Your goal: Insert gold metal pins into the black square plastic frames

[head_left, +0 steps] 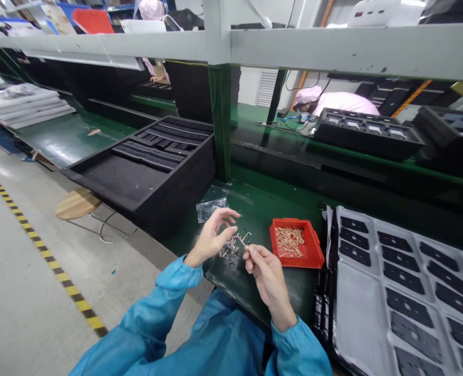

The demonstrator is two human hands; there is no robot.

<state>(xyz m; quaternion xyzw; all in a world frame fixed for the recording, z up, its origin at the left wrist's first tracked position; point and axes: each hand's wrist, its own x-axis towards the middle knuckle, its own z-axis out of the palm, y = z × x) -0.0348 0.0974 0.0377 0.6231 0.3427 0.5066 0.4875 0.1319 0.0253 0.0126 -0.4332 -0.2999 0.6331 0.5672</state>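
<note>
My right hand pinches a small thin metal part between thumb and fingertips, above the green table. Just left of it, my left hand is held over the table with fingers apart and nothing in it. A loose pile of small metal parts lies between and beneath the two hands. To the right of my right hand sits a red tray holding many thin copper-coloured parts. A clear plastic bag lies behind my left hand.
A large black bin with black strips stands at the left. White trays of flat black plates lie at the right. A green post rises behind my hands. Beyond the shelf a person in pink bends over black boxes.
</note>
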